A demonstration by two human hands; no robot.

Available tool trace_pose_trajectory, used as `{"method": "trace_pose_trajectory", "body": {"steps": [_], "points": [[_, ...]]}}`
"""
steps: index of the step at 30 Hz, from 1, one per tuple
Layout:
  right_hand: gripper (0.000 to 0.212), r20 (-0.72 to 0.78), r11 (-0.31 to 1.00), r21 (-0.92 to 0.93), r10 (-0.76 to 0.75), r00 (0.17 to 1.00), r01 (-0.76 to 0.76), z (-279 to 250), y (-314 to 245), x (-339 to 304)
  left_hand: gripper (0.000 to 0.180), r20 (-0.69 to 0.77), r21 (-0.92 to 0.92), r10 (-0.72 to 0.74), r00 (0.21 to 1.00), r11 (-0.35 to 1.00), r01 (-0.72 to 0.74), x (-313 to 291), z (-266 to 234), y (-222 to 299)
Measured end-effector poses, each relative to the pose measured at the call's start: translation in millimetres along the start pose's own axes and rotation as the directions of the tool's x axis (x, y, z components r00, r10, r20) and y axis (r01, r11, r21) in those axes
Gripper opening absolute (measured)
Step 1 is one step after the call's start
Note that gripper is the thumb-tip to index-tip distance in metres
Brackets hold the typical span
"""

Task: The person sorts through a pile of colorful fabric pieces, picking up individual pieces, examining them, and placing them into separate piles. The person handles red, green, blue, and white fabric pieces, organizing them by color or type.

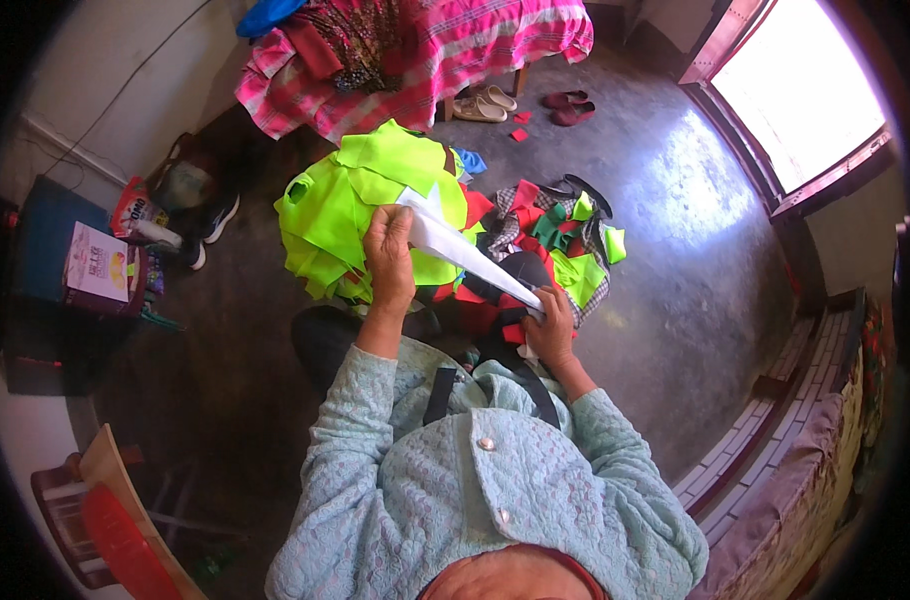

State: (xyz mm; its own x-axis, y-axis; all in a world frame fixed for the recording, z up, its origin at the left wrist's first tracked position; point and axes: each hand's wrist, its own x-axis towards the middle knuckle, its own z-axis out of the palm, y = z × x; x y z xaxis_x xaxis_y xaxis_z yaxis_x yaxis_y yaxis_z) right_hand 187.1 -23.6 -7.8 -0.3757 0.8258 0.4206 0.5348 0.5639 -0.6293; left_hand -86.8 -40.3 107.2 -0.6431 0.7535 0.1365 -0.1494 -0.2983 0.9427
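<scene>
Stretched between my two hands is a long white strip of cloth [470, 258], wider at the left end and narrow at the right. My left hand [388, 250] pinches its upper left end, fingers closed. At its lower right end, my right hand [549, 328] grips the narrow part. Behind my left hand lies a big heap of bright yellow-green cloth pieces [340, 190]. To the right, around my right hand, red scraps [525, 195], green scraps [550, 228] and more yellow-green pieces [581, 274] lie on a checked cloth [503, 235].
A bed with a pink checked cover [475, 40] stands ahead, with beige shoes [480, 105] and dark red shoes [569, 107] beside it. Boxes [100, 265] and a bag [135, 208] are at left. A red-topped wooden stool [125, 540] is lower left; a doorway [805, 90] is upper right.
</scene>
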Motion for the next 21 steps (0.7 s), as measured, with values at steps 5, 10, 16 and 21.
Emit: {"method": "trace_pose_trajectory", "body": {"steps": [5, 10, 16, 21], "points": [[0.056, -0.052, 0.997, -0.044, 0.059, 0.997, -0.062, -2.8, -8.0, 2.6, 0.018, -0.044, -0.15, 0.021, 0.999, 0.988, -0.027, 13.3, -8.8, 27.0], [0.06, 0.01, 0.989, -0.103, 0.108, 0.994, -0.106, -0.3, -3.0, 2.3, 0.019, -0.053, -0.117, 0.07, 0.996, 0.99, -0.076, 23.4, -3.1, 61.3], [0.06, 0.047, 0.984, -0.087, 0.161, 0.986, -0.157, 0.4, -5.7, 4.3, 0.023, 0.094, -0.054, 0.075, 0.993, 0.996, -0.07, 53.0, 5.6, 69.4], [0.059, 0.044, 0.987, -0.06, 0.152, 0.987, -0.15, 1.3, -3.9, 3.6, 0.024, 0.232, -0.068, 0.067, 0.97, 0.996, -0.053, 77.7, 30.3, 84.6]]}}
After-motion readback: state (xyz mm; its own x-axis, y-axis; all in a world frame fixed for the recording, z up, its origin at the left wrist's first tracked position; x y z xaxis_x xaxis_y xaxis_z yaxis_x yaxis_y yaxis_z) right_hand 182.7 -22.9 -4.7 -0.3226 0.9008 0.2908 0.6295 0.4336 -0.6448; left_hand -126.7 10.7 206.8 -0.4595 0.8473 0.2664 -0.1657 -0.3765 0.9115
